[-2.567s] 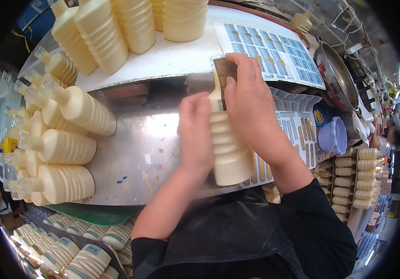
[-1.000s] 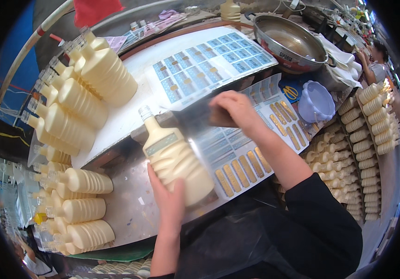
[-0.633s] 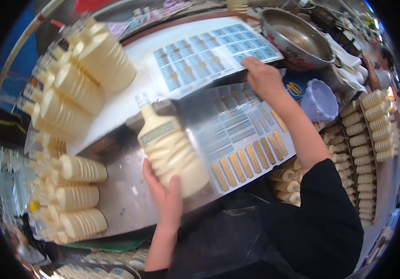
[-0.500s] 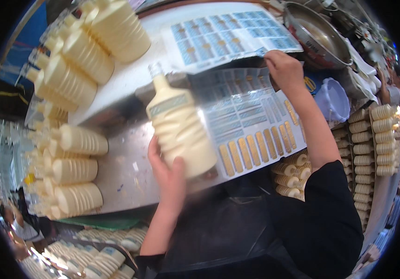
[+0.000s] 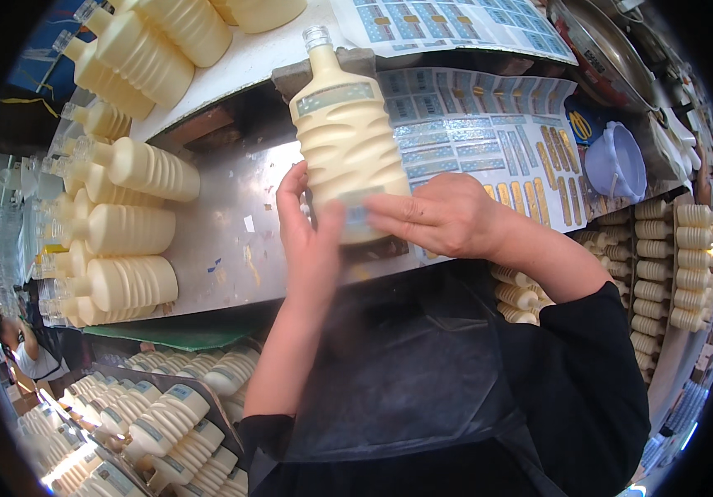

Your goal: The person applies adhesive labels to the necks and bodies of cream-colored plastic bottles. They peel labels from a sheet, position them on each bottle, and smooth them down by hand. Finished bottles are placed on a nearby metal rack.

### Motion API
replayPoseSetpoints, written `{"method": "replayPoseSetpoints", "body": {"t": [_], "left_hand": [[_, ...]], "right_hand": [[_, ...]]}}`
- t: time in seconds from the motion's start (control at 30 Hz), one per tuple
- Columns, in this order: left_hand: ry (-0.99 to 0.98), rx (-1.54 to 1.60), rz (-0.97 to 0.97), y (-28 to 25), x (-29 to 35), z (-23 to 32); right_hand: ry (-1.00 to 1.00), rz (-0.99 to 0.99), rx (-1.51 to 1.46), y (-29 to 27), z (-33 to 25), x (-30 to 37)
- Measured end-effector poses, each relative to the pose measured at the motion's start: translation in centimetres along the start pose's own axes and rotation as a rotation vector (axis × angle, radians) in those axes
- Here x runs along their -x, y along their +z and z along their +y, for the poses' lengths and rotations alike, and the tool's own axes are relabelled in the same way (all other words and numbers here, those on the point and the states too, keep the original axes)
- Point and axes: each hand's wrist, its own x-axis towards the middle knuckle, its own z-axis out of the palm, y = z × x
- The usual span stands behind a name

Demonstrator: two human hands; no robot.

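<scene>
"Where's the bottle on your feed?"

"I have the bottle point(image 5: 348, 137) in the middle, over the metal table point(image 5: 240, 257), front face up. Its neck points away from the wearer, its upper end over a grey block point(image 5: 290, 79). I can't tell whether those two touch."

"And the left hand?"

"I see the left hand point(image 5: 308, 236) partly closed around the bottle's lower left side, fingers along the edge, thumb toward the front. The thumb is blurred for me."

"Right hand?"

"I've got the right hand point(image 5: 451, 217) coming in from the other side, two fingers point(image 5: 398, 211) laid out straight on a bluish label point(image 5: 356, 214) near the base. The others are curled under; I can't tell if they hold anything."

"Any other label on it?"

"Yes, I see a grey-blue strip point(image 5: 335, 98) across the shoulder."

"What's around it?"

"Just right, I have a sheet point(image 5: 456, 137) of blue and gold labels, then a lilac bucket point(image 5: 615, 161) beyond. To the left I see stacked bottles point(image 5: 132, 229), well apart from the hands. Past the block there's a white board point(image 5: 265, 50) with another sheet point(image 5: 422, 23) on it."
</scene>
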Motion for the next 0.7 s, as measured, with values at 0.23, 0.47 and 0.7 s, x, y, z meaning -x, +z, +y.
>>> {"method": "replayPoseSetpoints", "body": {"t": [0.23,0.47,0.7], "left_hand": [[0.067,-0.148,0.052,0.7,0.3,-0.9],[0.106,0.047,-0.031,0.5,1.3,-2.0],[0.099,-0.179,0.016,0.7,1.4,-2.1]], "right_hand": [[0.038,-0.107,0.015,-1.1,-1.1,1.5],[1.140,-0.048,-0.549,-0.9,-3.2,-0.3],[1.321,-0.012,-0.593,1.9,-3.5,-0.8]]}}
